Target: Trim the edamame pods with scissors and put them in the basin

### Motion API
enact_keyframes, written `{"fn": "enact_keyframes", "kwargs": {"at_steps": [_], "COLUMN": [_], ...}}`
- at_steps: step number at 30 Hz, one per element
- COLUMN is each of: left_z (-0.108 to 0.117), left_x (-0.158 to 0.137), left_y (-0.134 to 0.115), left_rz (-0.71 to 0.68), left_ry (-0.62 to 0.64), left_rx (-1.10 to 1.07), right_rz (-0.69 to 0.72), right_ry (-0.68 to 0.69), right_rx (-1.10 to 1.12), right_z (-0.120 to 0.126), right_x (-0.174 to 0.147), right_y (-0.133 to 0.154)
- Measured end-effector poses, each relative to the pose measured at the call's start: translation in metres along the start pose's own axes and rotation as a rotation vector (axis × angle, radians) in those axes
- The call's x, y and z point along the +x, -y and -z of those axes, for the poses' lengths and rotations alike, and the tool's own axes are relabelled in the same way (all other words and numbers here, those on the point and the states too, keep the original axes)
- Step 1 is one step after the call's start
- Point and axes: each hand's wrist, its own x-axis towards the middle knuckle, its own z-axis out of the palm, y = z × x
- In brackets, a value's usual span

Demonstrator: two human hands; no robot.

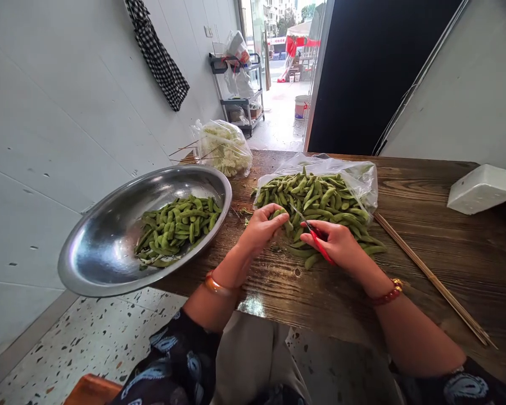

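Observation:
My left hand (pixel 265 225) pinches a green edamame pod (pixel 280 214) over the front of a large pod pile (pixel 320 194). Close by on the right, my right hand (pixel 335 242) grips red-handled scissors (pixel 319 243), their blades pointing up and left toward the pod. The pile spills from a clear plastic bag (pixel 365 185) onto the wooden table. To the left, a wide steel bowl (pixel 96 247) holds a heap of edamame pods (pixel 177 225). My fingers partly hide the held pod and the scissor handles.
A bag of cauliflower (pixel 224 149) sits at the table's back left. Thin wooden skewers (pixel 434 278) lie to the right on the table (pixel 417 191). A white box (pixel 483 188) stands at the far right. Beyond the table are a cart (pixel 240 101) and a doorway.

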Motion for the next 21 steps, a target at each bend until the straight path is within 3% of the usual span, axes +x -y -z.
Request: {"fn": "enact_keyframes", "kwargs": {"at_steps": [3,7,21], "left_z": [0.002,0.004,-0.008], "left_x": [0.001,0.002,-0.004], "left_y": [0.000,-0.001,0.003], "left_rz": [0.064,0.078,0.098], "left_ry": [-0.026,-0.013,0.120], "left_rx": [-0.215,-0.331,-0.355], "right_rz": [-0.022,-0.028,0.006], "right_ry": [-0.033,-0.027,-0.078], "right_rx": [0.028,0.031,0.007], "right_z": [0.001,0.000,-0.004], "right_x": [0.000,0.000,-0.003], "right_y": [0.001,0.001,0.009]}}
